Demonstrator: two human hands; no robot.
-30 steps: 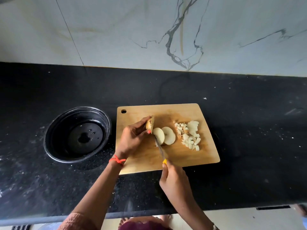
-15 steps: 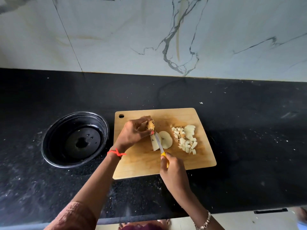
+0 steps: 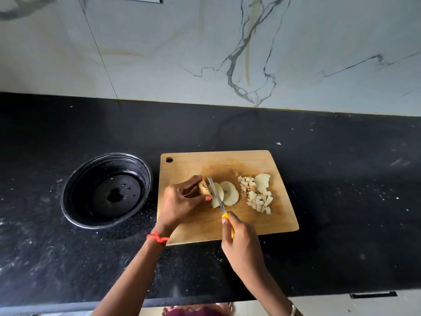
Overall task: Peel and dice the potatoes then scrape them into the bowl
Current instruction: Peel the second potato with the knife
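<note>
On the wooden cutting board (image 3: 280,221) my left hand (image 3: 182,202) grips the end piece of a potato (image 3: 203,187), its skin still on. My right hand (image 3: 241,245) holds a yellow-handled knife (image 3: 217,197) with its blade set across the potato just right of my left fingertips. Two round slices (image 3: 230,193) lean against each other right of the blade. A heap of diced potato (image 3: 257,193) lies further right on the board. The black bowl (image 3: 68,197) stands left of the board and holds no potato.
The board and bowl sit on a black speckled counter (image 3: 341,190) with a white marble wall (image 3: 205,46) behind. The counter's front edge runs just below my forearms. White crumbs dot the counter to the right.
The knife blade has shifted left, from the cut slices onto the remaining potato piece beside my left fingers. The slices stay where they fell.
</note>
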